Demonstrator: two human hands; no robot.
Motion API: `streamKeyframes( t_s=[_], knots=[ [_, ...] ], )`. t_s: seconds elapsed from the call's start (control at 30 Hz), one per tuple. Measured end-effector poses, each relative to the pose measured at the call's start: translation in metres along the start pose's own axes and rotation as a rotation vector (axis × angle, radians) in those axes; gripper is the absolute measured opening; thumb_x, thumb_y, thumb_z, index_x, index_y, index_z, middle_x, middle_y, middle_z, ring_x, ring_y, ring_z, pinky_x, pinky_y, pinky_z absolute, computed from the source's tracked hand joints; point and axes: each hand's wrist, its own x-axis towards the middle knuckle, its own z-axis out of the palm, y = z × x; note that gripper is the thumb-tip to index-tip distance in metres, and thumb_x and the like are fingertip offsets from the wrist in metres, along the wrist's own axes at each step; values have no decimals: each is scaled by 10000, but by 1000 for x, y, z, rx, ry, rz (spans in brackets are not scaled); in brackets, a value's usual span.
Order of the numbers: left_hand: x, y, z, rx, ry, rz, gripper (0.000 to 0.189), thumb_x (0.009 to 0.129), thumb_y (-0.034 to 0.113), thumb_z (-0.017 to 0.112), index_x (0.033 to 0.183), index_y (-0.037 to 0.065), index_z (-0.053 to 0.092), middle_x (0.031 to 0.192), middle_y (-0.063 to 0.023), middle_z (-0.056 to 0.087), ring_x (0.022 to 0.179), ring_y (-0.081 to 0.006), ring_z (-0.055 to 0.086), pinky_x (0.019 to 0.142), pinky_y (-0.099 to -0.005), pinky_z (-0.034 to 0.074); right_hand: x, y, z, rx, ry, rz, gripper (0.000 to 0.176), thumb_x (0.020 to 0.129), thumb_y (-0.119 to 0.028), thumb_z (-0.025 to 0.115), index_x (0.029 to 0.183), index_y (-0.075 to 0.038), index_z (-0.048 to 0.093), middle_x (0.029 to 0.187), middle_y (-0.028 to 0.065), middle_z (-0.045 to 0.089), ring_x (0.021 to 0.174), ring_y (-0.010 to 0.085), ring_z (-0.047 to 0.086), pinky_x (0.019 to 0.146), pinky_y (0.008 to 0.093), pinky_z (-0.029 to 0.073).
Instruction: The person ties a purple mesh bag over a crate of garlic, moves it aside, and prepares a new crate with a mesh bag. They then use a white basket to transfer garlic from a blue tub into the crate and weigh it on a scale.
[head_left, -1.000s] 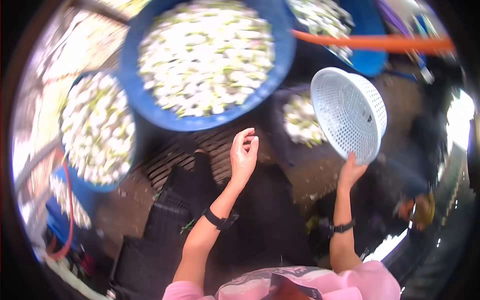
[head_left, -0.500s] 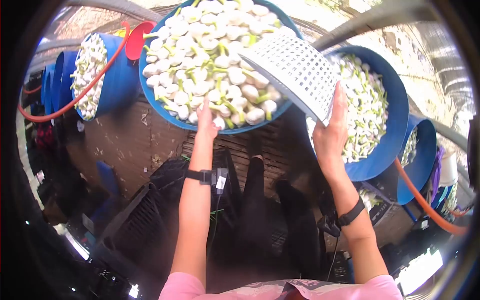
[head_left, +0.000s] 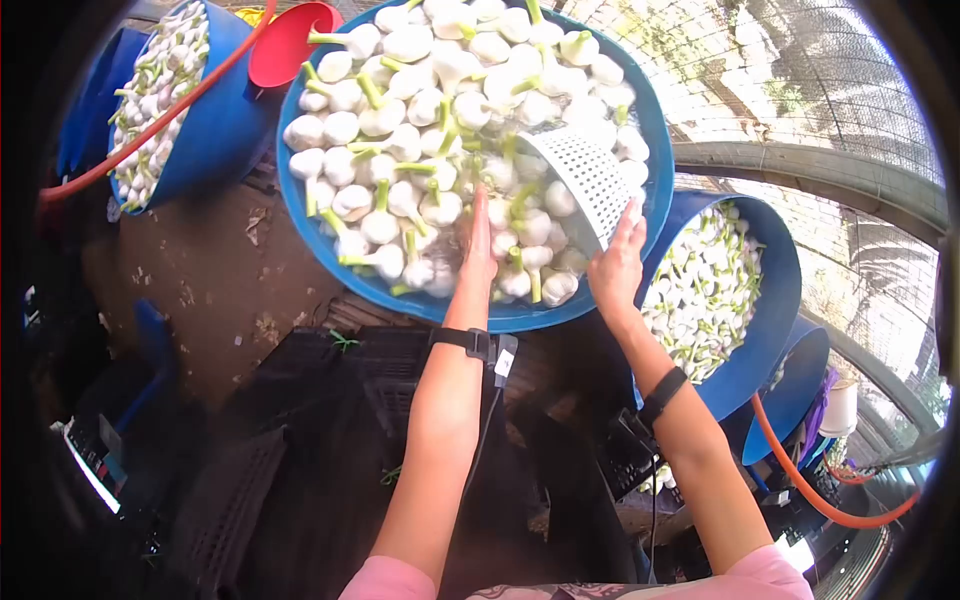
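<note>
A large blue tub (head_left: 440,311) is filled with white bulbs (head_left: 382,226) with green stems, floating in water. My right hand (head_left: 618,262) grips the edge of a white perforated basket (head_left: 590,180), which is tilted on its side and partly down among the bulbs at the tub's right. My left hand (head_left: 481,240) is among the bulbs near the tub's middle, fingers stretched out and together, palm turned toward the basket. No bulb shows in its grasp.
A red scoop (head_left: 288,45) hangs at the tub's upper left. More bulb-filled blue barrels stand left (head_left: 215,120) and right (head_left: 775,270). An orange hose (head_left: 800,480) runs at the right, a red one (head_left: 150,130) at the left. Black crates (head_left: 330,380) lie below.
The basket has gone from above the tub's right edge down into the bulbs with my right hand. My left hand has moved from the near rim further in among the bulbs.
</note>
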Motion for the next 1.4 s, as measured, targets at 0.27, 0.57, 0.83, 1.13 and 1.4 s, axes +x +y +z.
streamKeyframes(
  t_s=[0.27, 0.57, 0.83, 1.13, 1.4],
  knots=[
    [-6, -7, 66, 245, 105, 214, 951, 743, 681, 540, 1418, 81, 245, 1461, -122, 262, 1296, -283, 325, 1052, -385, 265, 31, 41, 55, 249, -65, 22, 854, 676, 15, 491, 1442, -115, 134, 1240, 247, 419, 1053, 441, 498, 877, 463, 421],
    [-39, 12, 125, 854, 303, 538, 765, 766, 531, 591, 1339, 63, 394, 1379, -217, 346, 1239, -384, 361, 1020, -446, 312, 34, 40, -2, 1102, -350, 419, 778, 612, 17, 509, 1360, -123, 348, 1082, 117, 559, 867, 233, 579, 575, 351, 527],
    [-84, 35, 183, 1402, 399, 904, 461, 750, 349, 610, 1188, 207, 581, 1366, -106, 392, 1235, -352, 373, 903, -615, 335, 19, 45, -23, 1600, -383, 535, 501, 648, 52, 487, 1141, -14, 428, 964, 138, 552, 727, 259, 618, 493, 371, 560],
    [-192, -21, 240, 1597, 391, 1260, 434, 756, 343, 617, 1175, 232, 591, 1331, -117, 445, 1219, -368, 392, 889, -568, 351, -51, 97, -99, 1847, -271, 525, 552, 654, 88, 472, 1198, 23, 405, 977, 138, 561, 773, 248, 621, 586, 401, 574],
    [-343, -201, 280, 1696, -95, 1374, 429, 759, 325, 644, 1164, 190, 605, 1305, -137, 464, 1161, -364, 447, 880, -501, 412, -242, 231, -185, 1888, 232, 710, 540, 639, 68, 531, 1173, 24, 465, 980, 98, 591, 797, 202, 609, 581, 334, 539]
  ],
)
